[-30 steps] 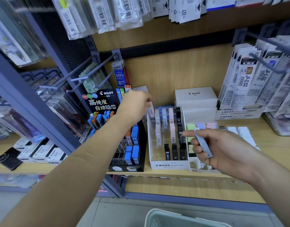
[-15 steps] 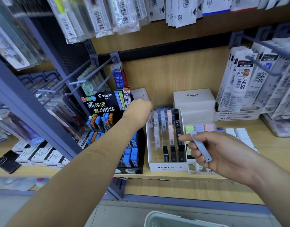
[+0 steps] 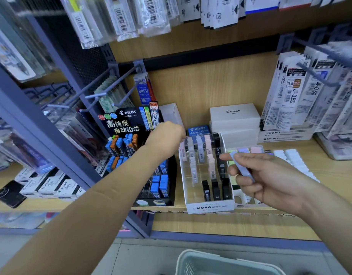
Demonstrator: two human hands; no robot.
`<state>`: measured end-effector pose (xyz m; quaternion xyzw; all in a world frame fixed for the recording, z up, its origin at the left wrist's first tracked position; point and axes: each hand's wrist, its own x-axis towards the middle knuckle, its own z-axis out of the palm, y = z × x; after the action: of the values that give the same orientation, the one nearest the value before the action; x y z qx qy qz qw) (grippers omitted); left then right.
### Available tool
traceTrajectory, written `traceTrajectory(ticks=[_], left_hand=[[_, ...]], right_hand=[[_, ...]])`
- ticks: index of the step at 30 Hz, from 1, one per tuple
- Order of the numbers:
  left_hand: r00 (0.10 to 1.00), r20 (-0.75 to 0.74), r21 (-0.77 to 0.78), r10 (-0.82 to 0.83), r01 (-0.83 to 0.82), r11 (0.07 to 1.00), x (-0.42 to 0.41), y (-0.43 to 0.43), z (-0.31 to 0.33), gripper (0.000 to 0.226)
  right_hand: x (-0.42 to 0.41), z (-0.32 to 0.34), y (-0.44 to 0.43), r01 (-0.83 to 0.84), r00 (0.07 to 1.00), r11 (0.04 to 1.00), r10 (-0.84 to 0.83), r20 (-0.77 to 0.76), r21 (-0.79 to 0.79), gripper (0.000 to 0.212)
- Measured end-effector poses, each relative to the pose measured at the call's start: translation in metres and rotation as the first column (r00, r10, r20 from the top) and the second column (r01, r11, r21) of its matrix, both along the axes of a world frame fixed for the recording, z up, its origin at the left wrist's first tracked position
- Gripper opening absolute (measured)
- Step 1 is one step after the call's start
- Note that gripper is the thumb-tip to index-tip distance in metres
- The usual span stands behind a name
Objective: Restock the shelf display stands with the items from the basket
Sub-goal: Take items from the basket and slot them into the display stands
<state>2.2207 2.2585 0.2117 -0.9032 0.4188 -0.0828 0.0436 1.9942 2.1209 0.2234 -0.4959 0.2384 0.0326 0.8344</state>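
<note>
A clear MONO display stand [image 3: 210,207] sits on the wooden shelf and holds pastel and black lead cases in rows. My left hand [image 3: 166,138] reaches to its back left corner, fingers curled over the top of a pale pink lead case [image 3: 182,151] standing in the left row. My right hand [image 3: 270,180] hovers at the stand's right side and pinches a lavender lead case [image 3: 242,168] between thumb and fingers. The rim of the pale green basket [image 3: 220,262] shows at the bottom edge, its contents hidden.
A black Pilot lead stand [image 3: 129,124] with blue and orange cases is left of the MONO stand. White Pilot boxes [image 3: 234,118] stand behind, pastel erasers [image 3: 250,150] to the right. Refill packs [image 3: 294,100] hang on hooks at right and overhead.
My left hand has dropped from the white box down to the stand's back left row. My right hand with the lavender case has drifted slightly up and toward the stand.
</note>
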Motion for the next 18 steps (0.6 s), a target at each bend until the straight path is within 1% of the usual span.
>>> traceTrajectory(ticks=[3, 6, 9, 12, 15, 16, 17, 18], left_hand=[[0.999, 0.035, -0.018, -0.010, 0.011, 1.000, -0.002, 0.002, -0.002, 0.019], [1.000, -0.004, -0.074, -0.014, 0.013, 0.997, -0.006, 0.000, 0.003, 0.020], [0.998, -0.045, -0.094, -0.042, 0.038, 0.995, -0.008, -0.001, 0.009, 0.024], [0.998, -0.052, -0.078, -0.044, 0.040, 0.996, -0.013, 0.001, 0.013, 0.025], [0.999, -0.031, -0.074, -0.013, 0.011, 0.997, -0.023, 0.005, 0.022, 0.034], [0.998, -0.056, -0.138, -0.028, 0.020, 0.990, -0.030, 0.005, 0.027, 0.031], [0.991, -0.120, -0.244, -0.051, 0.020, 0.970, -0.039, 0.006, 0.032, 0.025], [0.966, -0.245, -0.362, -0.083, -0.012, 0.932, -0.051, 0.007, 0.039, 0.022]], right_hand=[[0.003, 0.000, 0.005, 0.011, 1.000, 0.999, -0.011, 0.000, 0.030, 0.024], [0.004, -0.001, 0.007, 0.022, 1.000, 0.999, -0.023, 0.017, 0.034, 0.022], [0.005, -0.002, 0.008, 0.051, 0.999, 0.999, -0.051, 0.021, -0.016, 0.018], [0.006, -0.002, 0.008, 0.084, 0.996, 0.994, -0.083, 0.018, -0.070, 0.014], [0.007, -0.004, 0.007, 0.110, 0.993, 0.993, -0.108, 0.050, -0.033, 0.015], [0.008, -0.004, 0.007, 0.123, 0.991, 0.992, -0.122, 0.060, -0.008, 0.016], [0.008, -0.005, 0.007, 0.132, 0.989, 0.991, -0.132, 0.068, 0.009, 0.017], [0.008, -0.004, 0.007, 0.136, 0.988, 0.991, -0.137, 0.074, 0.015, 0.018]])
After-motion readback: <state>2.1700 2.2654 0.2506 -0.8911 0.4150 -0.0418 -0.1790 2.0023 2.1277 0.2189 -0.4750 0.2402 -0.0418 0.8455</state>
